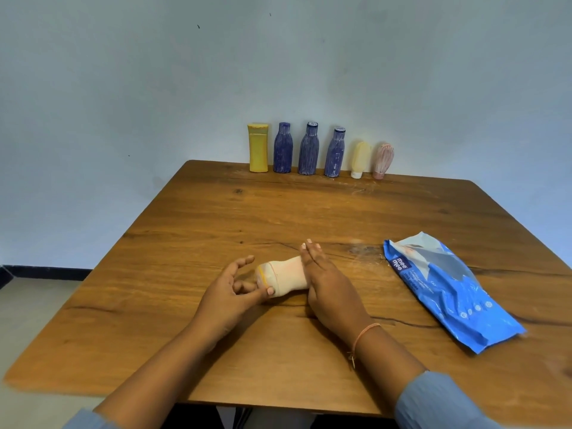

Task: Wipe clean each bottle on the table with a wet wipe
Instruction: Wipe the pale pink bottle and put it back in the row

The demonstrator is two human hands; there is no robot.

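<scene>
A pale peach bottle (283,275) lies on its side on the wooden table (216,218), cap end with a yellow ring pointing left. My left hand (230,292) touches the cap end with its thumb, its other fingers loosely spread. My right hand (328,286) stands on edge with straight fingers against the bottle's right end. At the table's far edge stand a yellow bottle (258,148), three blue bottles (282,148) (309,149) (335,152), a cream tube (360,159) and a pink tube (383,160), both on their caps. No loose wipe is visible.
A blue wet-wipe pack (448,289) lies flat on the table to the right of my hands. A pale blue wall rises right behind the row of bottles. White dusty smears mark the wood near the pack and the tubes.
</scene>
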